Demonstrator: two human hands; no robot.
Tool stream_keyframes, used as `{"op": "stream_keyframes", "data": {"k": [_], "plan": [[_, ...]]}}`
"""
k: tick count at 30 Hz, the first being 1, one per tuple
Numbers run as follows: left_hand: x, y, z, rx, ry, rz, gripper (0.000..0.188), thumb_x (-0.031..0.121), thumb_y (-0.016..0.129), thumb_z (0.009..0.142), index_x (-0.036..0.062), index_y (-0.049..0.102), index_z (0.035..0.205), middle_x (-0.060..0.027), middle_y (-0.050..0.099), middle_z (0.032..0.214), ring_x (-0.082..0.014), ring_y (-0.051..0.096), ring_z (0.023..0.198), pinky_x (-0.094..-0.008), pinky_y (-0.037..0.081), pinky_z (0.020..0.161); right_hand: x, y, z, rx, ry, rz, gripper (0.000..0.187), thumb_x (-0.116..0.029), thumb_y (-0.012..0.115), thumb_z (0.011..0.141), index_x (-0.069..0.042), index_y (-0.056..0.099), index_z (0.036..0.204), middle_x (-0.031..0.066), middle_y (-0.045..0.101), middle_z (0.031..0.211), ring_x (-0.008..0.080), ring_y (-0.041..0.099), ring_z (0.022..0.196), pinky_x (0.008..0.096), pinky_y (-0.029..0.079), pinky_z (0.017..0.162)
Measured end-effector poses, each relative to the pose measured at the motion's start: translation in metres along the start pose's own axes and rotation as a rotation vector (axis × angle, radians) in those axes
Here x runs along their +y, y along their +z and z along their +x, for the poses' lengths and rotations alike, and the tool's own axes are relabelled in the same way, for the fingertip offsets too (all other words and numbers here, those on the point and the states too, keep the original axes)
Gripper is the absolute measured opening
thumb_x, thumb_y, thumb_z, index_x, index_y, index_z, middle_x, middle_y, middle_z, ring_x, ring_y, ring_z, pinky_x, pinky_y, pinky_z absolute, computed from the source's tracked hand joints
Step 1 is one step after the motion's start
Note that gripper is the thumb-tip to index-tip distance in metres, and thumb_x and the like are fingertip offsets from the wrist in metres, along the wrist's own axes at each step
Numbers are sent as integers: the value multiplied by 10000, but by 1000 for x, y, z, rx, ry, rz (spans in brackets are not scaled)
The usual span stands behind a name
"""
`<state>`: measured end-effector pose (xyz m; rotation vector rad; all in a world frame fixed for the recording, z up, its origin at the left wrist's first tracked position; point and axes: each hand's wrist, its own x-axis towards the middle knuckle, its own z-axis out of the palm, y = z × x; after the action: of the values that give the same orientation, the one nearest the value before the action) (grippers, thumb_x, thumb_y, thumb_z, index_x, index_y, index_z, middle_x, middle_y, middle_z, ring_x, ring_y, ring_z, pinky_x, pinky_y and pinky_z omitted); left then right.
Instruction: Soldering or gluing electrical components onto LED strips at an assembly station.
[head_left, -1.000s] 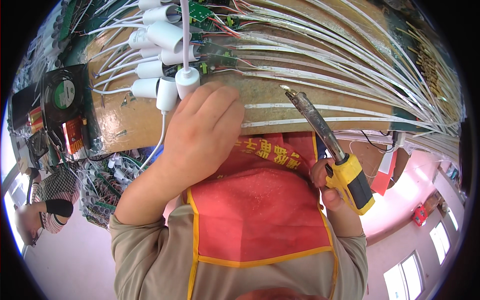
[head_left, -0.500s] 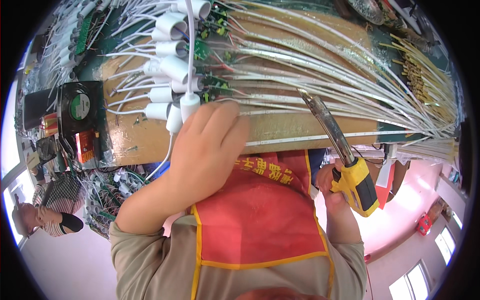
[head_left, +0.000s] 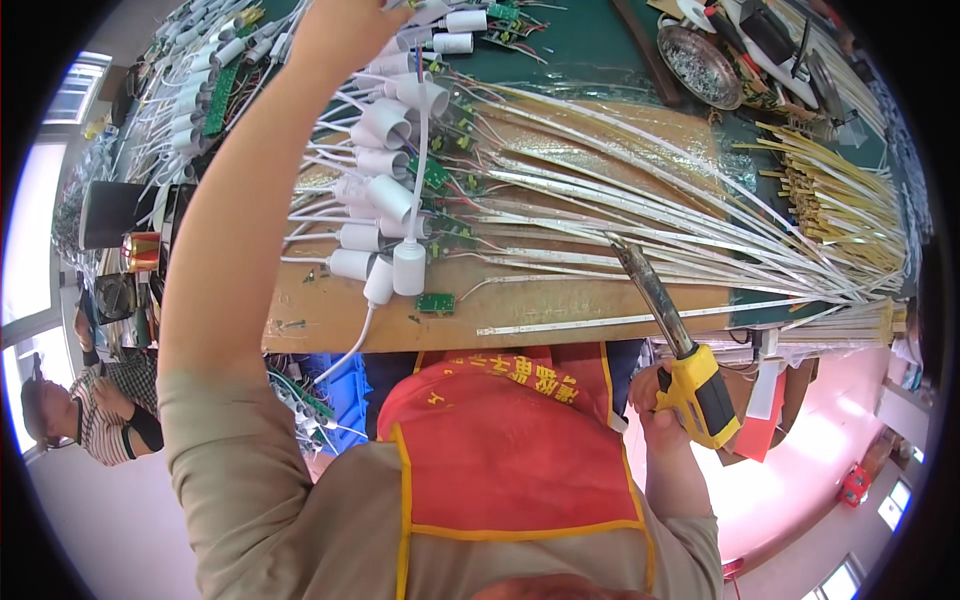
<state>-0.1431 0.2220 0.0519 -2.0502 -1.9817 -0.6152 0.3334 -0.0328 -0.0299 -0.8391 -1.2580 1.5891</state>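
Observation:
My right hand (head_left: 655,400) grips a yellow and black soldering gun (head_left: 708,395), its metal barrel slanting up and left over white LED strips (head_left: 620,190). My left hand (head_left: 345,30) reaches far across the table to the upper edge of the view, beside a group of white lamp sockets (head_left: 465,22). Most of its fingers are cut off or hidden there. Nearer me, a row of white sockets (head_left: 383,125) with wires and small boards joins the strips. A white cable with a socket (head_left: 408,268) lies over this row. A small green circuit board (head_left: 435,302) lies by it.
A metal dish (head_left: 700,65) stands at the back right, near a bundle of yellowish strips (head_left: 815,190). More sockets and green boards (head_left: 220,100) crowd the left. A black case (head_left: 112,215) sits at the left edge. Another person (head_left: 105,405) is at the far left.
My left hand has moved from the near sockets up to the far side of the table, uncovering the small green board. The soldering gun stays in my right hand, shifted slightly lower.

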Motion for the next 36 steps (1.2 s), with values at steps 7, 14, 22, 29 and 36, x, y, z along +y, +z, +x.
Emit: {"op": "stream_keyframes", "data": {"k": [7,14,22,29,36], "plan": [[4,33,15,68,-10,-108,260,315,712,885,77,772,968,-177,739,980,-387,676,1012,-488,525,895,-2,-4,-10,38,27,-10,816,-495,870,835,-59,500,1417,-34,490,730,129,515,653,304,415,572],[6,-44,-23,332,-310,-755,128,133,715,977,12,746,1008,8,718,868,-85,627,826,-253,490,781,-3,0,-9,21,3,-22,821,-518,846,854,-67,487,1439,-33,487,733,126,497,648,304,416,577],[65,-118,-180,356,201,-330,137,-95,709,829,-22,719,944,-127,744,943,-296,727,895,-427,587,861,-7,9,-6,-82,19,-65,340,-306,759,935,-17,595,861,69,565,728,186,542,587,313,408,517],[140,-63,-269,-75,351,-371,186,11,760,764,60,731,941,-104,704,1047,-353,694,1060,-532,516,990,8,-2,-19,-257,125,-152,338,-298,803,880,-7,638,927,58,580,753,195,547,629,317,419,557],[141,-39,-283,-68,268,-453,244,-36,775,704,53,721,924,-118,665,1125,-361,667,1122,-529,521,1002,-8,2,-25,-302,282,-236,432,-220,806,782,41,685,1103,97,680,867,240,638,697,325,518,652]]}}
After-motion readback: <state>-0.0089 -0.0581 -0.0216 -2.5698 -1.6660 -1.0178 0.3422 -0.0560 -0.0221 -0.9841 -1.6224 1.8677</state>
